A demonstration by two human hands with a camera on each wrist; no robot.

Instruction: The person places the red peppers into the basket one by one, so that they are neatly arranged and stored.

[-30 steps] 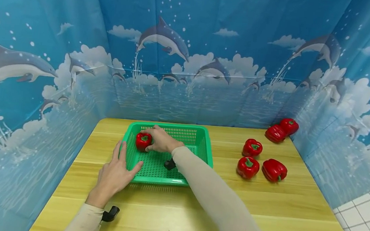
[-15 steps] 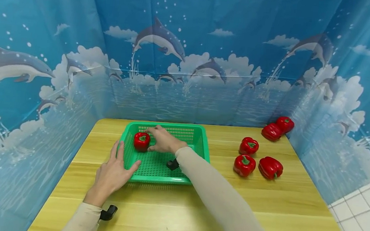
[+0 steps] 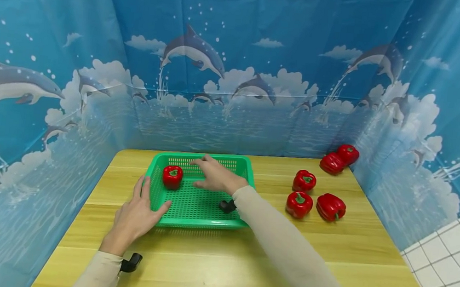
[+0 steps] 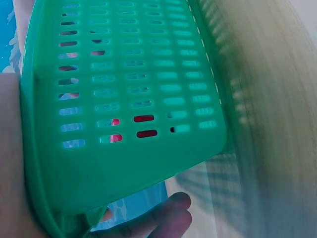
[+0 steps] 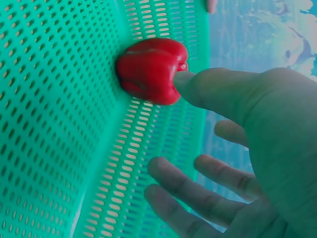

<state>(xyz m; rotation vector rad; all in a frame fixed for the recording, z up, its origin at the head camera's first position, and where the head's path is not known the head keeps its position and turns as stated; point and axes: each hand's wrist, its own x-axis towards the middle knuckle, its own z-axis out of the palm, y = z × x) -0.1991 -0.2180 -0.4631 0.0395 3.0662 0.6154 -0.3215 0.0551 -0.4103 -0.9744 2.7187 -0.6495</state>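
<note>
A green plastic basket (image 3: 201, 223) stands on the wooden table, with one red bell pepper (image 3: 172, 177) upright in its left part. My right hand (image 3: 219, 176) is over the basket, to the right of that pepper, fingers spread and holding nothing. In the right wrist view the thumb overlaps the bell pepper (image 5: 151, 72), while the other fingers are apart from it. My left hand (image 3: 136, 217) rests at the basket's left front corner, fingers straight along the rim. The left wrist view shows the slotted wall of the basket (image 4: 129, 168), red showing through some slots.
To the right of the basket, several more red bell peppers lie on the table (image 3: 217, 271): a front pair with one upright (image 3: 299, 204) and one on its side (image 3: 331, 207), one behind (image 3: 304, 181), and two (image 3: 332, 163) near the back right. A dolphin-print curtain (image 3: 231, 130) surrounds the table.
My right hand has let go of the bell pepper and moved right, away from it. The pepper stays in the basket's left part. The left hand keeps its place at the rim.
</note>
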